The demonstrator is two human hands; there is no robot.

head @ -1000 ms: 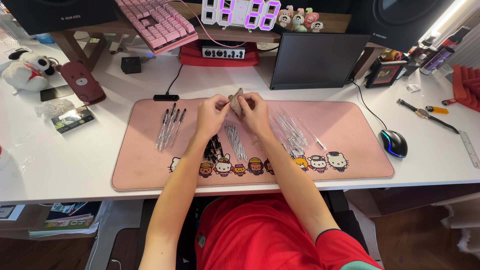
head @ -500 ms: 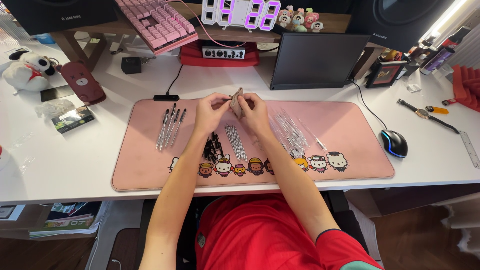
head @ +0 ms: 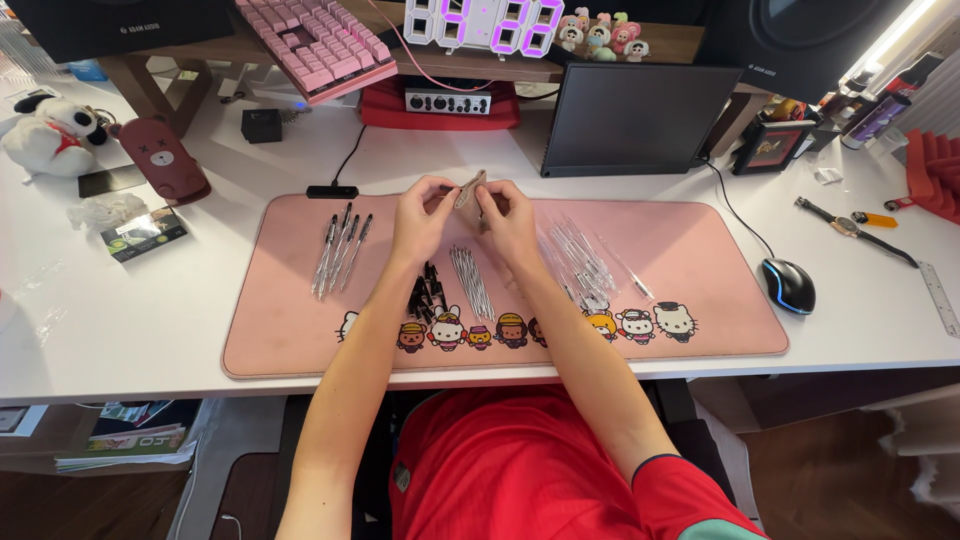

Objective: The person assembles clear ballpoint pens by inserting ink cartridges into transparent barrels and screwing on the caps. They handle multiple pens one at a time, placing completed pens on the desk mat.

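both forearms reach forward, bare; left hand (head: 422, 212) and right hand (head: 508, 215) meet close together, fingers curled inward, pinching

Both hands (head: 468, 215) barely shifted; small tan piece (head: 468, 190) tilted slightly.

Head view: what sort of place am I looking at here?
Most likely a home desk or hobby workstation: a white desk with a pink desk mat, a pink keyboard, a computer mouse and a dark screen.
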